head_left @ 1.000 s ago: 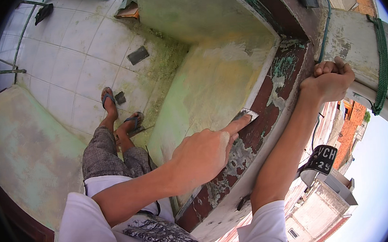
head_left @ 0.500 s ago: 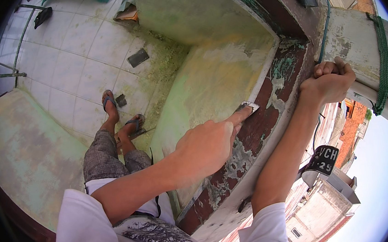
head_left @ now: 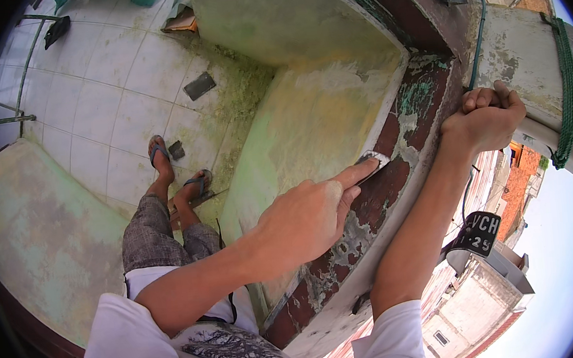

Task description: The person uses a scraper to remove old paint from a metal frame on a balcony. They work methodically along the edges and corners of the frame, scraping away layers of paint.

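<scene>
My left hand [head_left: 300, 215] is closed round a scraper whose handle is hidden in the palm. Its index finger lies stretched along the small flat blade [head_left: 375, 164], which touches the ledge top [head_left: 382, 198] near its inner edge. Dark red paint there is flaking, with grey and green patches showing. Farther right, my right hand [head_left: 482, 121] rests at the wall's outer side with curled fingers. What lies inside those fingers, if anything, cannot be seen.
Below the ledge is a stained yellow-green wall [head_left: 322, 114]. A dark flat piece [head_left: 199, 86] lies on the white tiled floor [head_left: 132, 117], near my sandalled feet. A green strap [head_left: 565, 93] and a black plate [head_left: 477, 234] are on the right, with buildings far below.
The scraper blade has shifted slightly to the right along the ledge with my left hand, and the thumb stands farther from the index finger. My right hand stays nearly in place.
</scene>
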Tool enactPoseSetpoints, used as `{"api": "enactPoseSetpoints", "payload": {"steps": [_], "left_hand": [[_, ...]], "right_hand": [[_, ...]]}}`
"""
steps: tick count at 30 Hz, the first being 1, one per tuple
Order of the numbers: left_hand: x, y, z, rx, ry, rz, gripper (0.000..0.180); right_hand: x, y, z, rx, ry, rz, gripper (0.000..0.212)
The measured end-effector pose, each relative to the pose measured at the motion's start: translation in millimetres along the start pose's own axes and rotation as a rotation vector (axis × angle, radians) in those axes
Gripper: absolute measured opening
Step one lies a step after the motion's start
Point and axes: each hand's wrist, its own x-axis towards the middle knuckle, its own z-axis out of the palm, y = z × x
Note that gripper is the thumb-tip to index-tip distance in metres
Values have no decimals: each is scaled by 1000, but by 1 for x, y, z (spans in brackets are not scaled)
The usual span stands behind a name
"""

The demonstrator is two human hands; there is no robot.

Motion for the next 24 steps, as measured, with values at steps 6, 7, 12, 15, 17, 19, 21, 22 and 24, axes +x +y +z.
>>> {"api": "enactPoseSetpoints", "payload": {"steps": [6, 7, 12, 15, 17, 19, 21, 22, 24], "left_hand": [[-27, 0, 23, -29, 34, 42, 51], [-26, 1, 22, -37, 7, -14, 50], [28, 15, -9, -57, 57, 31, 47], [-13, 12, 10, -95, 19, 18, 46], [5, 9, 6, -22, 65, 60, 50], [37, 21, -13, 13, 70, 43, 52], [63, 28, -23, 42, 89, 51, 52], [55, 27, -20, 39, 55, 29, 51], [15, 22, -6, 29, -10, -27, 49]], "right_hand": [[0, 0, -2, -7, 19, 12, 31], [-2, 0, -2, -3, 6, 11, 31], [2, 2, 1, 32, 30, 29, 33], [-1, -1, -2, 35, 39, 46, 33], [-1, 1, -3, 49, 19, 51, 34], [3, 2, -3, 70, -9, 49, 34], [-1, 1, -3, 34, 26, 62, 34], [-2, 1, -3, 18, 57, 69, 34], [-1, 0, -4, 39, 43, 59, 34]]}}
